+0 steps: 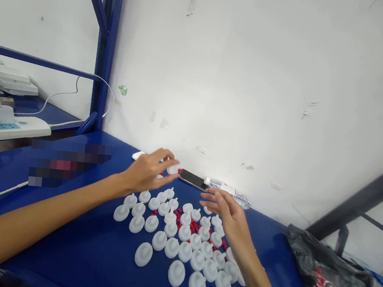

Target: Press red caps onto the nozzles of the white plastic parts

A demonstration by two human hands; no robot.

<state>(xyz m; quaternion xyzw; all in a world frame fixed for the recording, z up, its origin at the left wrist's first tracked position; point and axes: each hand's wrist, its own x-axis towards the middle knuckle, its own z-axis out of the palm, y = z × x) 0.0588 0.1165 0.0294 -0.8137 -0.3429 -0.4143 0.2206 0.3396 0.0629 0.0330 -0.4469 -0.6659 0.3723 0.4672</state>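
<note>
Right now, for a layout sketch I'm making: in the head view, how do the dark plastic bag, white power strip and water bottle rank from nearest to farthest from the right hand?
From the right hand:
1. Water bottle: just beyond it.
2. Dark plastic bag: off to the right.
3. White power strip: at the far left.

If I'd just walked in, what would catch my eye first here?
Probably the many white discs spread across the blue table, with small red pieces among them. Over the table, the left hand pinches a white piece, red showing beside it, while the right hand hovers open to the right.
</note>
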